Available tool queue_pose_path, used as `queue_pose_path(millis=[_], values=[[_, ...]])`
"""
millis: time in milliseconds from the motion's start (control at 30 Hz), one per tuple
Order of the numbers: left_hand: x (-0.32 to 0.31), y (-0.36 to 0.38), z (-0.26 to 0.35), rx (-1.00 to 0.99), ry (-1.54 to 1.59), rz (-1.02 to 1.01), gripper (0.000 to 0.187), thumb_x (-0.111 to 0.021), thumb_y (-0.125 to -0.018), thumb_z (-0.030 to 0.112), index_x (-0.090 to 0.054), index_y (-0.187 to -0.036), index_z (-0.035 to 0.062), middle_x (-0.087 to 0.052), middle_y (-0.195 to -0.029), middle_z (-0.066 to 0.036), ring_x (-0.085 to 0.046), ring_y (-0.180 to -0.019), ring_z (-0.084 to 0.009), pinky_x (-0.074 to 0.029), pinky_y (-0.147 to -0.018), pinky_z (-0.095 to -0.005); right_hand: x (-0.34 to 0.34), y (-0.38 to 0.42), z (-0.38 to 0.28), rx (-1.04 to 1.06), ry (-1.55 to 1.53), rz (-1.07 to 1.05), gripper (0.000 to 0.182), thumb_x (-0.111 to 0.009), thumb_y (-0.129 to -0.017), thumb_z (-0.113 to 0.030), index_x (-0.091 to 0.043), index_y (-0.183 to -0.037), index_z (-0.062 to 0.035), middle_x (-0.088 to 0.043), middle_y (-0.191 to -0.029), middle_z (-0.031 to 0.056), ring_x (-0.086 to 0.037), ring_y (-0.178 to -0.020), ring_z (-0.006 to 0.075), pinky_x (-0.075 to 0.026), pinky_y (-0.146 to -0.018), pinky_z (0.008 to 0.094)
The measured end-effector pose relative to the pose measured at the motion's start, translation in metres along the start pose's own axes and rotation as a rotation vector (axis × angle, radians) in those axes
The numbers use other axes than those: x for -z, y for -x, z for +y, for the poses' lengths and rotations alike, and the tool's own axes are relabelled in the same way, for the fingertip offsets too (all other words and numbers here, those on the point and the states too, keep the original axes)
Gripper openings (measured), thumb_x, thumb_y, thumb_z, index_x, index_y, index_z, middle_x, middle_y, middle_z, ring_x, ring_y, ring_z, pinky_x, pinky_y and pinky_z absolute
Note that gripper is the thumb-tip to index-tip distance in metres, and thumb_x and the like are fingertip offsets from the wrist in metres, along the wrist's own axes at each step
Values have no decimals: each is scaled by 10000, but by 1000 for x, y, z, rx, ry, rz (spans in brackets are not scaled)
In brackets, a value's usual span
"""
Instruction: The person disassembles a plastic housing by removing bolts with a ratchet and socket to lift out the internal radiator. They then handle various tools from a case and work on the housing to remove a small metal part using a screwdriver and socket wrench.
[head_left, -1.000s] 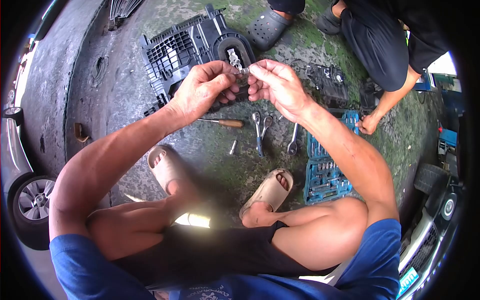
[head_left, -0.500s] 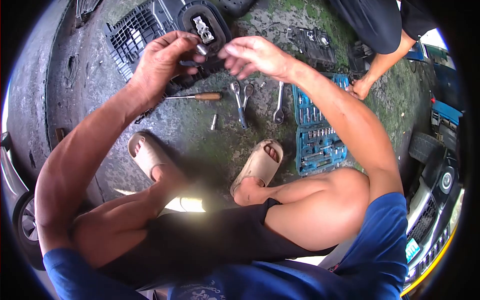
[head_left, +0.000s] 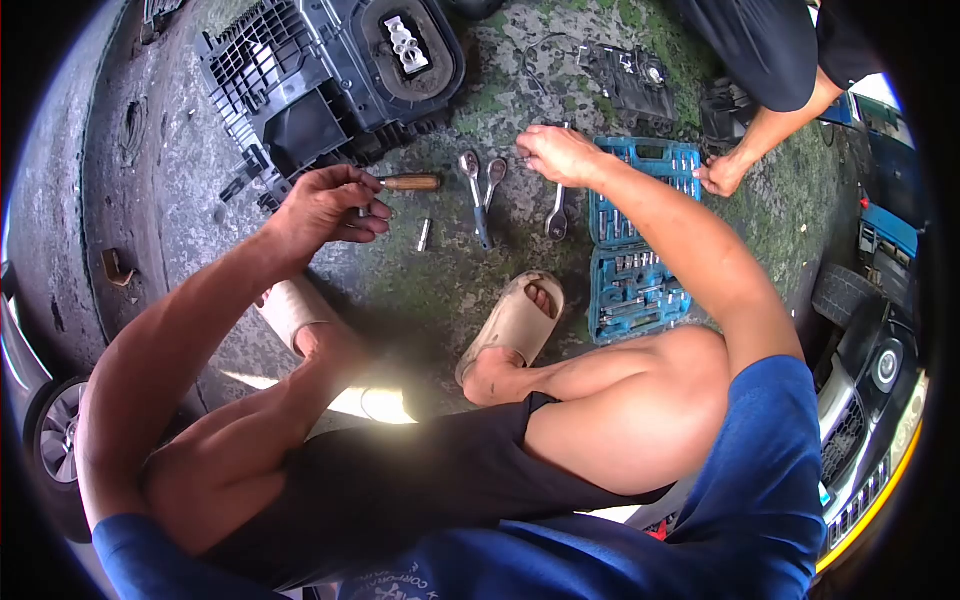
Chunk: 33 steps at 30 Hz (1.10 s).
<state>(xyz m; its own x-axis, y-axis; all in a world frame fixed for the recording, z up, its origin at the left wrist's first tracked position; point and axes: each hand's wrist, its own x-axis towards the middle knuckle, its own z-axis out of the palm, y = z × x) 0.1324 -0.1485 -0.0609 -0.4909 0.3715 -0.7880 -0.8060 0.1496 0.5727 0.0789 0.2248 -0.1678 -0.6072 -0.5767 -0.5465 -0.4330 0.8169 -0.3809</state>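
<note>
My left hand (head_left: pixel 335 205) is closed around a small metal socket (head_left: pixel 363 212), mostly hidden by the fingers. It hovers by the wooden handle of a screwdriver (head_left: pixel 412 182). My right hand (head_left: pixel 560 155) has curled fingers and covers part of a ratchet wrench (head_left: pixel 557 215); whether anything is between the fingertips is hidden. Between the hands, two more ratchets (head_left: pixel 470 190) (head_left: pixel 495 175) lie crossed on the floor, with a small metal socket or extension (head_left: pixel 424 235) below them. Just right of my right hand is an open blue socket set case (head_left: pixel 595 275).
A black plastic housing (head_left: pixel 310 130) with a metal part (head_left: pixel 406 45) on it lies at the upper left. Another person's hand (head_left: pixel 720 175) is beside the case. A dark part (head_left: pixel 625 85) sits behind it. My sandalled feet (head_left: pixel 510 325) flank the near floor.
My left hand has come down and left from the black housing, still holding the socket. My right hand has moved right and slightly down over the ratchet, its fingers more curled.
</note>
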Motion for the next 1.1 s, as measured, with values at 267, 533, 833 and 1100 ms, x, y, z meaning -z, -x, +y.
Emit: queue_pose_path(millis=[267,533,833,1100], values=[[-18,-16,19,-8,54,-84,224,-531,-1014,113,-596,-1210,28,-712,-1083,-106,-722,-985,-210,-593,-901,-359,50,-6,-25,-169,-1346,-112,199,-614,-1024,-211,-630,-1164,-71,-648,-1060,14,-635,-933,108,-565,-789,305],[-33,-25,39,-96,60,-92,224,-567,-1023,122,-609,-1223,32,-719,-1095,-106,-731,-957,-188,-600,-874,-327,82,-1,-68,61,-1609,-171,218,-596,-1030,-200,-639,-1192,-61,-659,-1078,27,-642,-983,134,-570,-861,341],[-30,-23,30,-69,-46,-93,289,-630,-996,165,-607,-1243,16,-721,-1123,-109,-723,-973,-171,-600,-878,-315,81,-3,-72,138,-1652,-234,235,-577,-1032,-165,-626,-1220,-32,-668,-1119,61,-652,-1007,155,-582,-871,353],[-35,-26,27,-53,-77,-95,296,-623,-979,162,-611,-1233,11,-722,-1050,-86,-719,-930,-177,-596,-856,-327,78,-2,-74,140,-1670,-261,242,-557,-1036,-155,-620,-1238,-35,-668,-1131,68,-652,-1010,161,-581,-880,354]])
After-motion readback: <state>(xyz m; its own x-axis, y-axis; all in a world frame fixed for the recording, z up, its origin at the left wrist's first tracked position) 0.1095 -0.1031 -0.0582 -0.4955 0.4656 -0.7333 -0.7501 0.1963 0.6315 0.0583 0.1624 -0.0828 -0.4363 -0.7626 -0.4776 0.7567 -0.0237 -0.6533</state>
